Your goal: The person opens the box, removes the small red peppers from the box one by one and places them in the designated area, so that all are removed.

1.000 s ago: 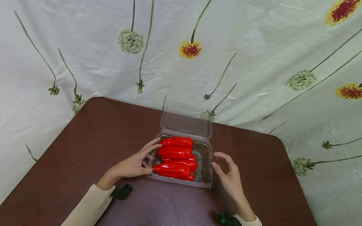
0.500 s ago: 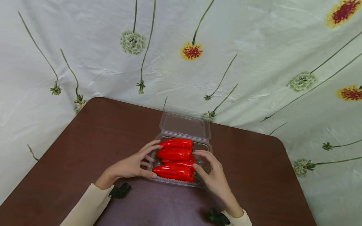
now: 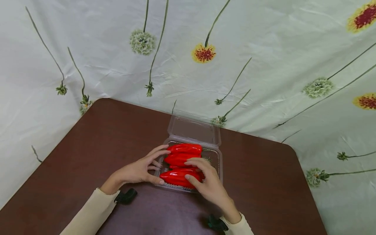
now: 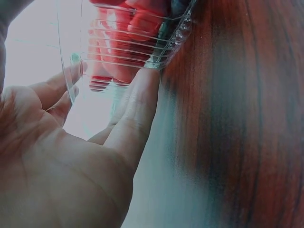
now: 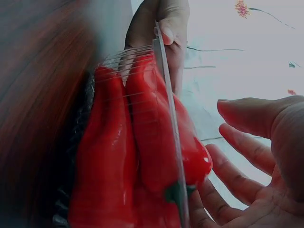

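Observation:
Several glossy red peppers [image 3: 184,148] lie side by side in a hinged clear plastic container [image 3: 221,166], their green stems toward the right. Its clear lid [image 3: 194,130] stands raised at the back. My left hand [image 3: 139,169] holds the container's left end, thumb at the near corner and fingers along the side; the left wrist view shows its fingers [image 4: 137,104] against the ribbed wall. Over the nearer peppers hovers my right hand [image 3: 210,181], thumb and fingers spread apart. In the right wrist view this hand [image 5: 256,175] has nothing between thumb and fingers. Its fingertips partly cover the middle peppers.
Everything stands on a dark brown table [image 3: 264,182] with rounded far corners. A pale cloth backdrop [image 3: 117,75] printed with flowers hangs behind it. Dark wrist mounts [image 3: 126,196] sit at both cuffs.
My right hand has moved left, from beside the container's right edge to over the peppers. My left hand stays at the container's left end.

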### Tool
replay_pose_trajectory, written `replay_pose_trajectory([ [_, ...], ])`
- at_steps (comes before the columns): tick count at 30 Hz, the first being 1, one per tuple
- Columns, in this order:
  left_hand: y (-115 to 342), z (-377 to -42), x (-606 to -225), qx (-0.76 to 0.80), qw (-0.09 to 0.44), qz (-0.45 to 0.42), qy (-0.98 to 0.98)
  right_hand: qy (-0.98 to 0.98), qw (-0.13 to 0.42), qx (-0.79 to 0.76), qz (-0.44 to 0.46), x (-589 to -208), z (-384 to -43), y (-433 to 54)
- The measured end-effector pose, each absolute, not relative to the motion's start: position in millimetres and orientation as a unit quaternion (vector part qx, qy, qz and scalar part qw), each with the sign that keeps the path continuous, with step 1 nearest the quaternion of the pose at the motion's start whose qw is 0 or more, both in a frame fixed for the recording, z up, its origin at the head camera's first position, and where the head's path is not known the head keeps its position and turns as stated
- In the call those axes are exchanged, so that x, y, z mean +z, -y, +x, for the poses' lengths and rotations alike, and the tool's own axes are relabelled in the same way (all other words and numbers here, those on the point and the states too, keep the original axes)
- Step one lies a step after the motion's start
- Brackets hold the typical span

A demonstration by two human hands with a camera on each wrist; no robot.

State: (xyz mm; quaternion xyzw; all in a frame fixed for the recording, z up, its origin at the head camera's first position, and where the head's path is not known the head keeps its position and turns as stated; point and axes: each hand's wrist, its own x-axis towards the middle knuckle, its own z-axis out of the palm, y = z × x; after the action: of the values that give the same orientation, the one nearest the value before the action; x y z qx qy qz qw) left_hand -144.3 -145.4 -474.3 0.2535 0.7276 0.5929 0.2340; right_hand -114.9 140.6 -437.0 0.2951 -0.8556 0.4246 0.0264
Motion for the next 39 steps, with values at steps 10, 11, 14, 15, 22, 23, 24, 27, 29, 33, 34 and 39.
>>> replay_pose_trajectory([
  [10,146,-141,-477,0.593,0.229,0.251,-0.73,0.867,0.001,0.382,0.32,-436,-112,-128],
  [11,146,-141,-477,0.592,0.228,0.251,-0.731,0.87,0.0,0.375,0.32,-436,-112,-127],
  [14,147,-140,-477,0.59,0.228,0.251,-0.733,0.88,0.001,0.353,0.318,-437,-111,-125],
  [15,147,-140,-477,0.591,0.228,0.25,-0.733,0.882,0.002,0.348,0.318,-438,-111,-125],
  [22,146,-141,-477,0.596,0.231,0.25,-0.727,0.885,0.005,0.332,0.327,-444,-110,-122],
  [23,146,-142,-477,0.596,0.232,0.25,-0.727,0.885,0.006,0.329,0.329,-445,-110,-122],
  [24,146,-142,-477,0.596,0.233,0.25,-0.727,0.885,0.007,0.326,0.331,-445,-110,-122],
  [27,146,-144,-477,0.595,0.234,0.25,-0.727,0.887,0.012,0.311,0.341,-447,-111,-121],
  [29,146,-145,-477,0.594,0.234,0.251,-0.728,0.887,0.018,0.3,0.35,-448,-112,-120],
  [33,146,-145,-476,0.591,0.231,0.254,-0.73,0.888,0.016,0.289,0.357,-448,-113,-119],
  [34,146,-145,-476,0.59,0.23,0.256,-0.73,0.889,0.016,0.288,0.357,-448,-112,-119],
  [39,146,-146,-476,0.585,0.224,0.261,-0.735,0.885,0.013,0.3,0.356,-448,-112,-121],
])
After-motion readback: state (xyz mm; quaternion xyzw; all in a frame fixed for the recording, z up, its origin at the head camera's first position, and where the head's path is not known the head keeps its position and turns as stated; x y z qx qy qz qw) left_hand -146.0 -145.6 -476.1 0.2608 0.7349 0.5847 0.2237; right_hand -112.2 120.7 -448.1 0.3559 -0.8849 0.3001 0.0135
